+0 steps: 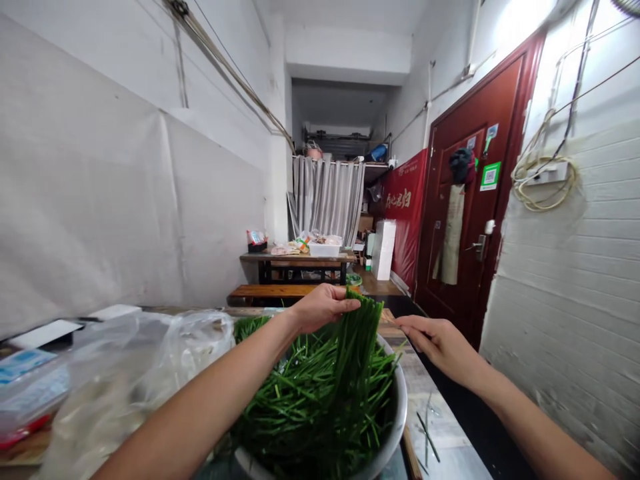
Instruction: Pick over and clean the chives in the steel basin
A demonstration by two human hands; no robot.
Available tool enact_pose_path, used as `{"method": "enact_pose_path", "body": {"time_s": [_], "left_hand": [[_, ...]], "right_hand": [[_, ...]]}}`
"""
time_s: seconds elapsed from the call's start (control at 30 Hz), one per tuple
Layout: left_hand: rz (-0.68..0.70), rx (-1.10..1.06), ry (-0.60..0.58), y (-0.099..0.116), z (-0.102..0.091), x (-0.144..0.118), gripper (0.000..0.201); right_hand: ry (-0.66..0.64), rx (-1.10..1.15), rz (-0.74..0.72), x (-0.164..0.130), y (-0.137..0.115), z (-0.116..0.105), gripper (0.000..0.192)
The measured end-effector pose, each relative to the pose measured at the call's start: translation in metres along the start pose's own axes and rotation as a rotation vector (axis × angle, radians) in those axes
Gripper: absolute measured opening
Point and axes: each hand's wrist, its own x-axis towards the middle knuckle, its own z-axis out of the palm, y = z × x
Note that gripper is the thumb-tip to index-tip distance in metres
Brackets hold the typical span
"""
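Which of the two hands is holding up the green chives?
The left hand. It grips a bunch of chives lifted above the metal bowl, while the right hand is open beside it, holding nothing.

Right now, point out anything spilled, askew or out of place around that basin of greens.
A few loose green stalks lie on the table to the right of the metal basin, outside it. The left hand lifts a bunch of chives upright; the right hand hovers beside it. Nothing else stands out.
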Motion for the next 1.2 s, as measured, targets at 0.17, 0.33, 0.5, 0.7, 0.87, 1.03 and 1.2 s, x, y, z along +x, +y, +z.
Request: {"method": "enact_pose_path", "body": {"time_s": [0.17, 0.33, 0.5, 0.7, 0.87, 1.03, 1.2], "left_hand": [[-0.016, -0.091, 0.008, -0.008, 0.004, -0.003, 0.027], [-0.050, -0.158, -0.028, -0.017, 0.009, -0.001, 0.025], [-0.096, -0.188, -0.060, -0.025, 0.008, 0.003, 0.026], [-0.141, -0.200, -0.062, -0.031, 0.007, 0.006, 0.028], [-0.152, -0.210, -0.088, -0.035, 0.008, 0.009, 0.032], [-0.164, -0.218, -0.112, -0.036, 0.006, 0.012, 0.029], [-0.199, -0.199, -0.098, -0.037, 0.001, 0.012, 0.031]], "right_hand": [[-0.012, 0.003, -0.004, 0.000, -0.005, 0.001, 0.028], [-0.064, 0.049, 0.009, -0.005, -0.008, 0.001, 0.028], [-0.052, 0.056, 0.006, -0.011, -0.001, 0.006, 0.028], [-0.046, -0.002, -0.009, -0.016, 0.011, 0.012, 0.028], [-0.039, 0.010, 0.020, -0.018, 0.013, 0.014, 0.027], [-0.059, 0.159, 0.038, -0.016, 0.009, 0.017, 0.028], [-0.030, 0.194, 0.061, -0.015, 0.012, 0.026, 0.027]]}}
